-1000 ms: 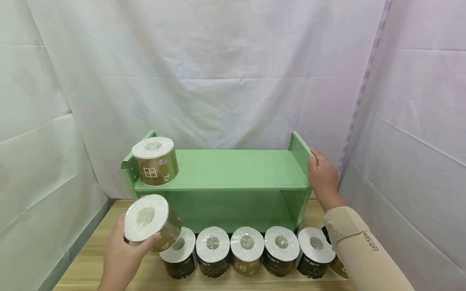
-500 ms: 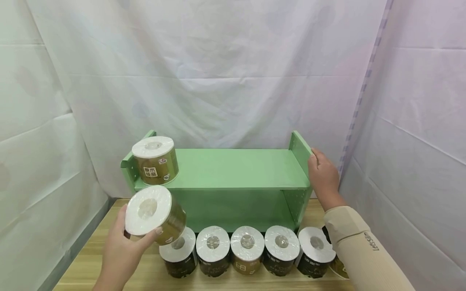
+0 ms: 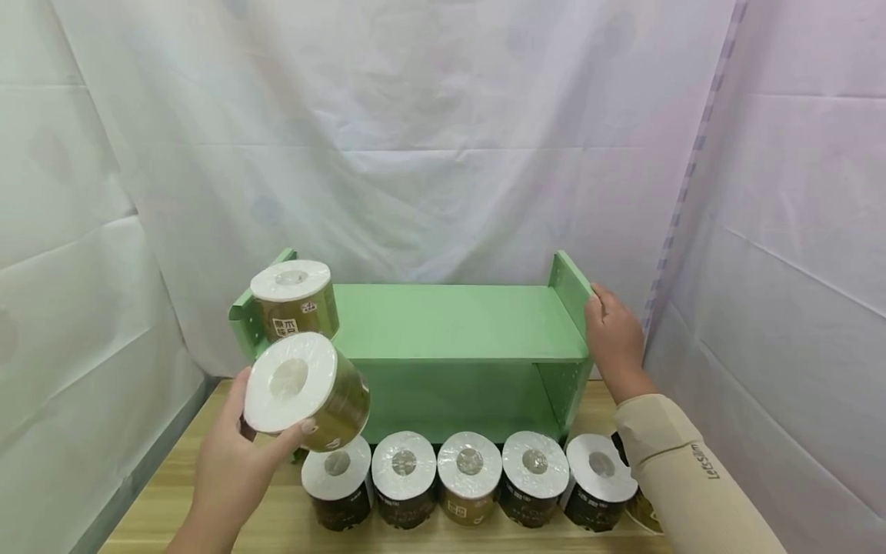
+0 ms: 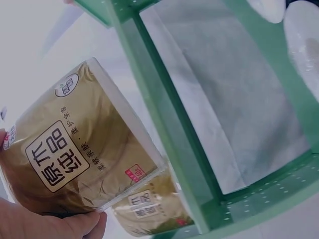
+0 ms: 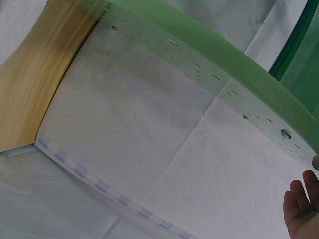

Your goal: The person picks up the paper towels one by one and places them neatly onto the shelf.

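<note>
My left hand (image 3: 231, 454) grips a gold-wrapped toilet roll (image 3: 346, 404), tilted with its white end facing me. In the head view it overlaps the shelf's lower left and the base of another gold toilet roll (image 3: 277, 281), which stands upright at the left end of the top board. The left wrist view shows the held roll's printed gold side (image 4: 75, 144) with the thumb along its lower edge. At the right, my right hand (image 3: 616, 338) holds the side panel of the green shelf (image 3: 450, 319); its fingers (image 5: 294, 199) show by the panel's outer face.
In front of the shelf, toilet rolls line the wooden table (image 3: 166, 500): several black-wrapped ones (image 3: 404, 492) and a gold one (image 3: 469, 500) among them. Another gold roll (image 3: 644, 512) lies partly hidden under the right sleeve. White curtains (image 3: 443, 154) enclose the back and sides.
My left hand has raised the gold toilet roll and brought it slightly right, so it now covers the base of the roll on the top board. My right hand stays on the side panel.
</note>
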`<action>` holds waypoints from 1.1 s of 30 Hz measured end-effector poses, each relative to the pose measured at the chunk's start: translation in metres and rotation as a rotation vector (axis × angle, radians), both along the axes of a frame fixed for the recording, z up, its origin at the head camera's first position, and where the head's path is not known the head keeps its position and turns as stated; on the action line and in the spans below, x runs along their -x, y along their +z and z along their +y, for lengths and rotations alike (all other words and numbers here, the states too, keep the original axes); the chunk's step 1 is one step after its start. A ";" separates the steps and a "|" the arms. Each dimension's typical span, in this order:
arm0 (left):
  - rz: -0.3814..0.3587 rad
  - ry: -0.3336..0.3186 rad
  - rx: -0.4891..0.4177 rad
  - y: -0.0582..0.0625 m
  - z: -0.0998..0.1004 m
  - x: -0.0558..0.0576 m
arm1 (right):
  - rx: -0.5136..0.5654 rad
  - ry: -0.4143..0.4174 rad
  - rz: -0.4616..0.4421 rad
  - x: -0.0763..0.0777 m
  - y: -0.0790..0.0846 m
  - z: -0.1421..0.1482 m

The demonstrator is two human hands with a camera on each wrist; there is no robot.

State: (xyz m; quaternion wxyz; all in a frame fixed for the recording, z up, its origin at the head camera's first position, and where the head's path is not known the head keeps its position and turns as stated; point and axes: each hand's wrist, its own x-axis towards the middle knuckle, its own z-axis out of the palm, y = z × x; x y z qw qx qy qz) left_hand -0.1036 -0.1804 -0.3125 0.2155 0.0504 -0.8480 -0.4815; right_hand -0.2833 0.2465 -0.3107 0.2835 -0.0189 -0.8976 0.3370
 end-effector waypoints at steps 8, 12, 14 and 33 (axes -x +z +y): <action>0.026 -0.014 -0.034 0.016 0.010 0.007 | 0.001 0.000 -0.010 -0.002 0.002 0.000; 0.035 -0.027 -0.067 0.021 0.014 0.012 | -0.012 0.012 -0.002 0.000 0.000 0.000; 0.021 -0.031 -0.074 0.023 0.014 0.014 | -0.012 0.019 0.001 0.000 -0.001 0.000; 0.088 -0.013 0.012 0.040 0.025 0.043 | 0.004 0.010 0.012 0.000 -0.001 -0.003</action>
